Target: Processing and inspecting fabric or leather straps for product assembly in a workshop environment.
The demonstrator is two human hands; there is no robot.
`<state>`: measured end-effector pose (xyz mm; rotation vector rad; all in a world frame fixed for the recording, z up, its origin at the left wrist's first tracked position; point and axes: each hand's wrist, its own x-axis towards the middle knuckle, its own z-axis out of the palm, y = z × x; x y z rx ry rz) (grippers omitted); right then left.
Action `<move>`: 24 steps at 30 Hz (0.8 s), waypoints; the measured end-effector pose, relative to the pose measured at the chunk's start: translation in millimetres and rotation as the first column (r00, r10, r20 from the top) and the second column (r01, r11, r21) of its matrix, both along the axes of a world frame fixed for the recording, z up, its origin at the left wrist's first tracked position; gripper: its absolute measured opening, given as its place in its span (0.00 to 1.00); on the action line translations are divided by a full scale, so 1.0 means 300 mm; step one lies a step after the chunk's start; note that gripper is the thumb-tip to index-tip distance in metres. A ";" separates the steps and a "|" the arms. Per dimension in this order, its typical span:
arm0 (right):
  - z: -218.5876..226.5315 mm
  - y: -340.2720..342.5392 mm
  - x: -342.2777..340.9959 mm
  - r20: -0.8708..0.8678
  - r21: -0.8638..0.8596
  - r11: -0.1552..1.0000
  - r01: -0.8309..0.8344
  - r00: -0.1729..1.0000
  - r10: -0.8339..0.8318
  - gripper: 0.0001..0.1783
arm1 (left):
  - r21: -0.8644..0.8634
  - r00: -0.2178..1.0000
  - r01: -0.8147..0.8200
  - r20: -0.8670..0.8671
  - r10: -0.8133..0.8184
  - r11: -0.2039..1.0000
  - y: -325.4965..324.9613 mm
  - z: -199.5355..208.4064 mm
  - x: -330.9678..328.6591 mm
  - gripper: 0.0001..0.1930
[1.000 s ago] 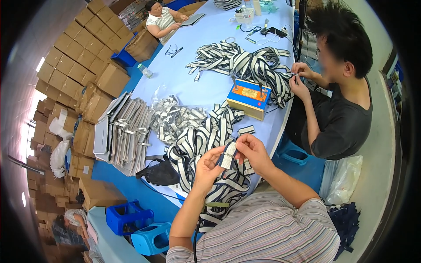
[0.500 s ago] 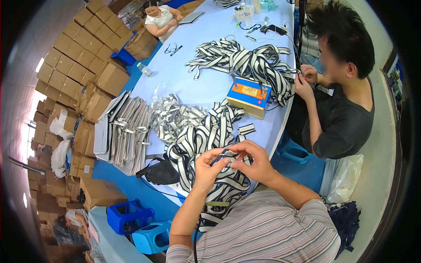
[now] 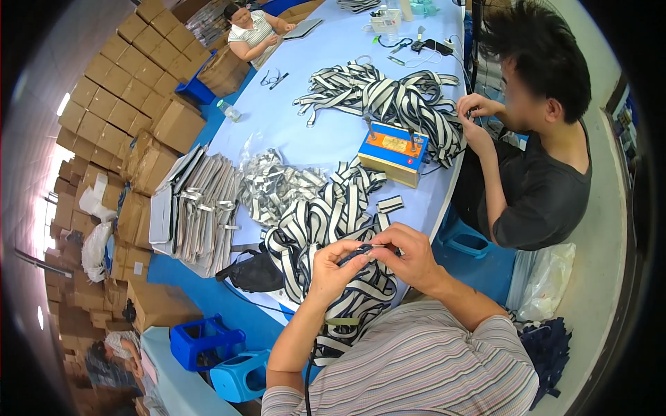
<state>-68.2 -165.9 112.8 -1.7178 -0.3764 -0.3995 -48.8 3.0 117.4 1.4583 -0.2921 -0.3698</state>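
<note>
The strip [image 3: 352,256] sits between the two hands, over the strap pile [image 3: 297,239], its visible dark edge slanting from near left to far right. The left hand [image 3: 329,272] pinches it from the left between thumb and fingers, while the right hand [image 3: 412,259] closes thumb and fingertips on its far right end, so neither is nearer; the fingers hide its face.

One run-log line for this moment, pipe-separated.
left hand: pinches dark strap piece | right hand: fingertips on same piece | below hands: striped strap heap | beyond: blue-and-orange box
</note>
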 end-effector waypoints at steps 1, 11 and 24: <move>-0.001 -0.003 0.000 0.000 0.000 1.000 0.002 1.000 -0.002 0.08 | 0.022 1.000 0.012 -0.003 -0.012 1.000 -0.001 0.002 0.001 0.08; -0.007 -0.032 0.024 -0.093 0.216 0.976 -0.027 0.995 0.048 0.17 | -0.033 0.997 -0.002 -0.077 0.000 0.999 -0.043 -0.022 0.064 0.04; -0.062 -0.112 0.145 -0.175 0.245 0.969 0.036 0.985 0.008 0.10 | -0.067 0.998 -0.043 -0.042 0.040 0.997 -0.142 -0.044 0.171 0.07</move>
